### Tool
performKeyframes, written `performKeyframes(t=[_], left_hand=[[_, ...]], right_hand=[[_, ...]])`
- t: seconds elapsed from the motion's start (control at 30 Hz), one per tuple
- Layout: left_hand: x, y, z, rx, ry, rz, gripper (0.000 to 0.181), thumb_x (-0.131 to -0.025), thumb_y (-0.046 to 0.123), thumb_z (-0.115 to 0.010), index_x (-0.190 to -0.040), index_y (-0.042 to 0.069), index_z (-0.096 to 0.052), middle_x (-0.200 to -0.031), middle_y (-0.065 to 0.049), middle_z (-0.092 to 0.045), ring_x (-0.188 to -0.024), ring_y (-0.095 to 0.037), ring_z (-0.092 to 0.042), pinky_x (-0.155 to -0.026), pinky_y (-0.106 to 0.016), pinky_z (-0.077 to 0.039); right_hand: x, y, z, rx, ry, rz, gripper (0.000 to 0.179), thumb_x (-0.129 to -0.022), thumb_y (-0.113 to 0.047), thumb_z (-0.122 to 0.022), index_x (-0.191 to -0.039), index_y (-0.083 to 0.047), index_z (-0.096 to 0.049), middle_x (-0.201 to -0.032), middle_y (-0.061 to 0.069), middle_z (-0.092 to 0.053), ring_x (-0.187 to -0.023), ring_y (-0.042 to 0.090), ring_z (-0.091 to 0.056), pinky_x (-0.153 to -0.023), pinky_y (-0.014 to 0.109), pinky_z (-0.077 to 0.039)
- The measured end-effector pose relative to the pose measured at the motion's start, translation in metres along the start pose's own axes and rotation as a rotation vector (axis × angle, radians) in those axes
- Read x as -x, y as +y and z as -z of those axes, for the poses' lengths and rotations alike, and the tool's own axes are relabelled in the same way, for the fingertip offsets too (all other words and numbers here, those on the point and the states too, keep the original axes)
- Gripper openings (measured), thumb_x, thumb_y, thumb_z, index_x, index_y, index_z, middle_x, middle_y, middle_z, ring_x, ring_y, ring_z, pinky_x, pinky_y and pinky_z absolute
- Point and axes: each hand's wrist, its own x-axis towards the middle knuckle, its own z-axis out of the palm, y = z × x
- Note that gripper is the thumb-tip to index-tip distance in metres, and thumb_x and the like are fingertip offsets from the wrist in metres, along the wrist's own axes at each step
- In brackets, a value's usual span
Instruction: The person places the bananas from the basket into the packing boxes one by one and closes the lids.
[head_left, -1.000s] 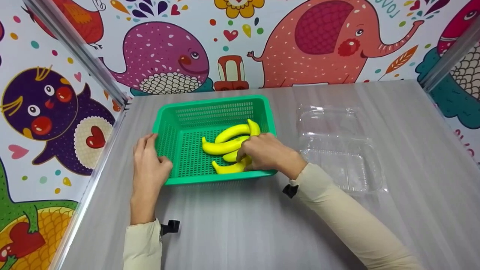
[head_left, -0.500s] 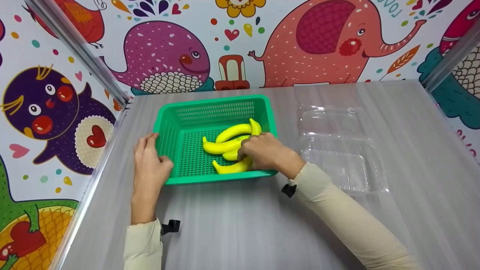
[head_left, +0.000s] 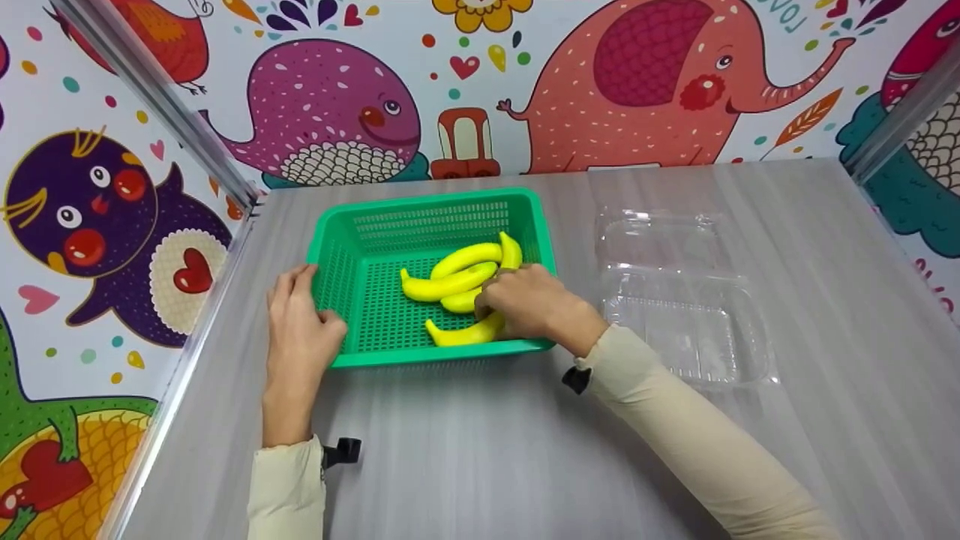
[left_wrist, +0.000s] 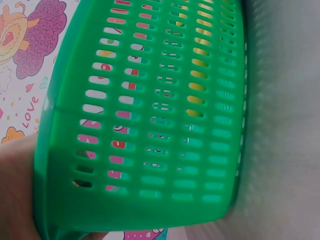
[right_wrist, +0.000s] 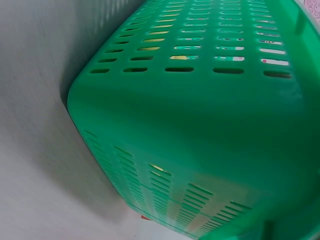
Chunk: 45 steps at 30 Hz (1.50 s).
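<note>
A green plastic basket (head_left: 420,358) stands on the table with several yellow bananas (head_left: 442,287) inside, gathered toward its right half. At the basket's left side, my left hand (head_left: 300,322) grips the rim, its thumb near the front left corner. In the left wrist view part of that hand (left_wrist: 17,185) shows beside the rim. My right hand (head_left: 536,304) reaches over the front right corner into the basket. Its fingers curl down round the nearest banana (head_left: 461,334), whose right end they hide. The right wrist view is filled by the basket's outer wall (right_wrist: 190,115).
To the right of the basket lies an opened clear plastic clamshell box (head_left: 682,322), its lid (head_left: 660,240) laid back away from me. Walls printed with cartoon animals stand behind and to the left of the grey table (head_left: 450,450).
The upper bananas have shifted slightly away from me, and the middle one a little to the left. Both hands stay almost in place.
</note>
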Motion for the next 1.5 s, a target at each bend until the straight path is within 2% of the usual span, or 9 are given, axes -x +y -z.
performKeyframes(t=[0.13, 0.27, 0.37, 0.53, 0.63, 0.77, 1.03, 1.27, 1.5], left_hand=[[0.0, 0.0, -0.001, 0.002, 0.007, -0.008, 0.069, -0.086, -0.011, -0.045, -0.154, -0.007, -0.054, -0.157, -0.027, -0.052, -0.139, -0.05, -0.047, -0.106, -0.06, -0.046], [0.0, 0.0, -0.001, 0.003, 0.007, -0.008, 0.069, -0.086, -0.011, -0.046, -0.154, -0.007, -0.054, -0.157, -0.027, -0.052, -0.141, -0.05, -0.046, -0.107, -0.06, -0.046], [0.0, 0.0, -0.001, 0.002, 0.004, -0.003, 0.068, -0.087, -0.01, -0.047, -0.154, -0.007, -0.053, -0.157, -0.027, -0.051, -0.143, -0.049, -0.046, -0.107, -0.06, -0.046], [0.001, 0.0, 0.001, 0.0, -0.005, 0.004, 0.068, -0.087, -0.01, -0.047, -0.155, -0.006, -0.052, -0.159, -0.026, -0.051, -0.143, -0.048, -0.045, -0.105, -0.059, -0.047], [0.0, 0.0, 0.002, 0.001, -0.006, 0.005, 0.069, -0.087, -0.01, -0.047, -0.155, -0.007, -0.052, -0.158, -0.026, -0.05, -0.144, -0.049, -0.045, -0.106, -0.06, -0.046], [0.0, 0.0, 0.001, 0.004, -0.007, 0.007, 0.069, -0.087, -0.01, -0.047, -0.156, -0.006, -0.052, -0.158, -0.026, -0.05, -0.144, -0.048, -0.044, -0.109, -0.06, -0.046], [0.001, 0.001, 0.001, -0.001, -0.019, 0.011, 0.069, -0.088, -0.01, -0.046, -0.156, -0.006, -0.051, -0.159, -0.026, -0.05, -0.145, -0.048, -0.044, -0.111, -0.06, -0.045], [0.0, 0.001, 0.001, -0.006, -0.026, 0.008, 0.07, -0.088, -0.01, -0.045, -0.157, -0.006, -0.05, -0.159, -0.026, -0.049, -0.146, -0.048, -0.043, -0.113, -0.06, -0.044], [0.0, 0.001, 0.001, -0.006, -0.024, 0.011, 0.07, -0.087, -0.011, -0.046, -0.157, -0.006, -0.05, -0.159, -0.026, -0.049, -0.145, -0.048, -0.044, -0.112, -0.06, -0.044]], right_hand=[[0.001, 0.002, -0.001, -0.008, 0.001, 0.009, 0.028, -0.092, -0.04, -0.086, -0.116, -0.024, -0.084, -0.102, -0.001, -0.082, -0.09, 0.02, -0.073, -0.083, 0.044, -0.059], [0.002, 0.004, -0.002, -0.052, 0.024, 0.014, 0.028, -0.094, -0.039, -0.084, -0.117, -0.023, -0.082, -0.097, -0.001, -0.081, -0.084, 0.019, -0.07, -0.08, 0.043, -0.058], [0.002, 0.006, -0.002, -0.104, 0.049, 0.008, 0.029, -0.095, -0.037, -0.083, -0.12, -0.022, -0.08, -0.105, -0.001, -0.081, -0.09, 0.019, -0.071, -0.085, 0.046, -0.059], [0.001, 0.005, 0.0, -0.186, 0.087, -0.015, 0.036, -0.096, -0.035, -0.083, -0.128, -0.02, -0.076, -0.123, -0.001, -0.08, -0.11, 0.021, -0.071, -0.106, 0.052, -0.054], [0.001, 0.005, 0.001, -0.224, 0.115, -0.019, 0.039, -0.096, -0.033, -0.083, -0.132, -0.018, -0.075, -0.128, -0.001, -0.078, -0.119, 0.021, -0.071, -0.112, 0.051, -0.052], [0.003, 0.007, 0.002, -0.252, 0.159, -0.017, 0.041, -0.096, -0.031, -0.083, -0.133, -0.016, -0.074, -0.13, 0.0, -0.077, -0.122, 0.023, -0.069, -0.112, 0.047, -0.053], [0.011, 0.007, 0.01, -0.249, 0.254, -0.008, 0.041, -0.096, -0.033, -0.083, -0.132, -0.016, -0.073, -0.133, 0.002, -0.076, -0.128, 0.026, -0.067, -0.107, 0.052, -0.05], [0.021, 0.008, 0.023, -0.251, 0.279, -0.009, 0.042, -0.097, -0.033, -0.083, -0.134, -0.016, -0.073, -0.136, 0.001, -0.075, -0.136, 0.027, -0.063, -0.12, 0.055, -0.045], [0.037, 0.013, 0.033, -0.252, 0.308, -0.025, 0.043, -0.095, -0.035, -0.085, -0.132, -0.017, -0.074, -0.134, 0.0, -0.076, -0.128, 0.027, -0.063, -0.109, 0.048, -0.051]])
